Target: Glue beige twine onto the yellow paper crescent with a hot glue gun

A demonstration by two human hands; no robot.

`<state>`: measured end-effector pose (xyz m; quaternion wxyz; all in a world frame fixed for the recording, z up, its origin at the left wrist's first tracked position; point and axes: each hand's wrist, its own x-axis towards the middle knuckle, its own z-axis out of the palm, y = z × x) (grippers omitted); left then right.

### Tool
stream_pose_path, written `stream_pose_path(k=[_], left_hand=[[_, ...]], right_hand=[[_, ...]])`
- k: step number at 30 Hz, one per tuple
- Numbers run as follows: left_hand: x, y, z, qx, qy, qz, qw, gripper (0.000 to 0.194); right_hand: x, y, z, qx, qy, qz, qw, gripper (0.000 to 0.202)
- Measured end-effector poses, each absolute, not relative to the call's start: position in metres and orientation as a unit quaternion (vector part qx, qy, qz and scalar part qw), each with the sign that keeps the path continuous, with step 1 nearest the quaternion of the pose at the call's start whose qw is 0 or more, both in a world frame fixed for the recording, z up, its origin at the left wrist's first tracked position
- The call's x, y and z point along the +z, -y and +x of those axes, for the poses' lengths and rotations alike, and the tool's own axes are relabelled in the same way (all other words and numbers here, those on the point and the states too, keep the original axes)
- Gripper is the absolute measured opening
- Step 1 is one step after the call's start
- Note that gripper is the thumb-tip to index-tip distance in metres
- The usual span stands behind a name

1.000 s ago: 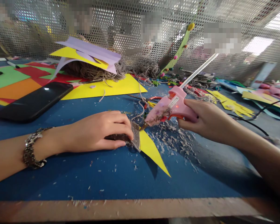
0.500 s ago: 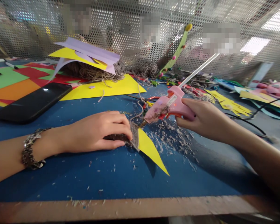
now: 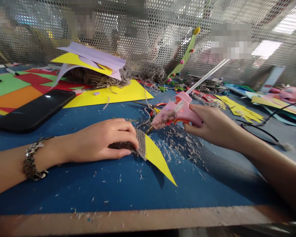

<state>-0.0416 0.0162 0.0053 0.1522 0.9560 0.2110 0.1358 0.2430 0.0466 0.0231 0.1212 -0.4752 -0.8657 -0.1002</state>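
Observation:
On the blue table point(image 3: 84, 191) lies a curved yellow paper piece point(image 3: 158, 158), partly wrapped in grey yarn point(image 3: 141, 144). My left hand point(image 3: 113, 140) presses on the wrapped part, its fingers curled over it. In my right hand point(image 3: 209, 123) is a pink glue gun point(image 3: 180, 110) with a long clear glue stick point(image 3: 207, 76) at its back. The nozzle points down and left, close to the upper edge of the yarn wrap; whether it touches cannot be made out. A loose yarn strand point(image 3: 148, 113) runs up from the wrap behind the nozzle.
A black phone point(image 3: 34, 110) lies at the left, beside coloured paper sheets point(image 3: 14, 95). Behind are a yarn bundle point(image 3: 93, 77), orange-handled scissors point(image 3: 161, 105) and a perforated metal screen point(image 3: 138, 36). Yarn scraps point(image 3: 185, 144) and a black cable point(image 3: 263, 130) lie at the right.
The glue gun and my right hand have shifted slightly left, and the nozzle tip shows more clearly. My left hand stays on the yarn-wrapped piece.

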Motion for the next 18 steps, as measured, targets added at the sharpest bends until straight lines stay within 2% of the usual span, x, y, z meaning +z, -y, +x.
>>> stream_pose_path(k=[13, 18], left_hand=[[0.007, -0.013, -0.042, 0.138, -0.250, 0.938, 0.195, 0.020], [0.009, -0.010, -0.043, 0.143, -0.325, 0.926, 0.131, 0.037]], right_hand=[[0.044, -0.072, 0.284, -0.012, 0.765, -0.626, 0.149, 0.029], [0.039, -0.087, 0.315, -0.051, 0.759, -0.629, 0.160, 0.029]])
